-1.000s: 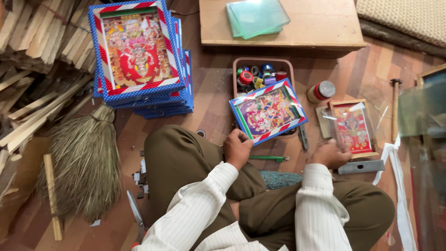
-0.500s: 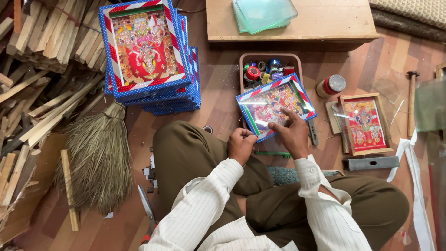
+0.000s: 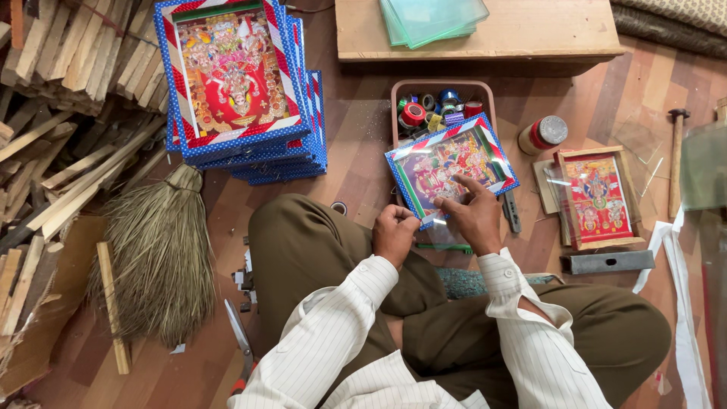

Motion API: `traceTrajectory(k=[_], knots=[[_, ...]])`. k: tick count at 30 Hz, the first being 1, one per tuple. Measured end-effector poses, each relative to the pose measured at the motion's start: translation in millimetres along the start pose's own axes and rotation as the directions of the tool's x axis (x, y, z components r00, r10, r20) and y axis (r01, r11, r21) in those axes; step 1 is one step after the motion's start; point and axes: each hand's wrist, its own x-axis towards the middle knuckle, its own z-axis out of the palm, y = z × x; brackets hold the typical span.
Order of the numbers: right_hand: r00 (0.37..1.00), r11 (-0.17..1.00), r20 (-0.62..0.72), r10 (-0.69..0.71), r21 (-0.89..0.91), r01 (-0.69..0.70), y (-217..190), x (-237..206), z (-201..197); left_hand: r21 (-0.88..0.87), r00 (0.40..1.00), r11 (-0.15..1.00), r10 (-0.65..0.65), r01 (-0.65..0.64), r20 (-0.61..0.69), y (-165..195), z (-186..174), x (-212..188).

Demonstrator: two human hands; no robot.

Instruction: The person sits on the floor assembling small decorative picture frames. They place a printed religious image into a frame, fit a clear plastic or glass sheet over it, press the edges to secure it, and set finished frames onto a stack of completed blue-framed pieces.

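Note:
I sit cross-legged on a wooden floor. My left hand (image 3: 394, 233) grips the near left corner of a small framed colour picture (image 3: 448, 168) with a blue dotted, red-and-white striped border. It rests tilted against a pink tray of tape rolls (image 3: 439, 106). My right hand (image 3: 477, 216) lies on the picture's lower edge, fingers spread over the glass.
A stack of larger matching framed pictures (image 3: 235, 83) stands at the far left. A wooden-framed picture (image 3: 598, 197), a red-labelled jar (image 3: 544, 133), a hammer (image 3: 675, 159) and a metal bar (image 3: 607, 261) lie right. Glass sheets (image 3: 432, 17) rest on a low bench. Broom (image 3: 155, 257), wood strips (image 3: 53, 113), scissors (image 3: 238, 337) left.
My right hand left the wooden-framed picture on the right and came over onto the blue-bordered picture. My left hand stayed on its corner.

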Motion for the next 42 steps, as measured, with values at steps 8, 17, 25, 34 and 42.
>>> traceTrajectory(k=[8,17,25,34,42], knots=[[1.000,1.000,0.001,-0.019,0.012,0.019,9,-2,3,-0.021,0.999,0.999,-0.037,0.037,-0.001,-1,1,-2],[0.997,0.997,-0.036,-0.067,-0.051,0.065,3,-10,-1,-0.370,0.980,0.910,-0.144,0.185,0.136,0,0,8],[0.885,0.800,-0.405,0.230,0.597,0.066,30,-2,-31,0.141,0.986,0.985,0.114,-0.096,-0.123,4,2,2],[0.294,0.518,-0.496,0.817,0.855,0.001,68,23,-82,0.464,0.991,0.880,0.130,-0.102,-0.028,7,5,-2],[0.311,0.370,-0.354,0.882,0.929,0.008,61,15,-66,0.351,0.989,0.934,0.106,-0.065,-0.100,15,1,-7]])
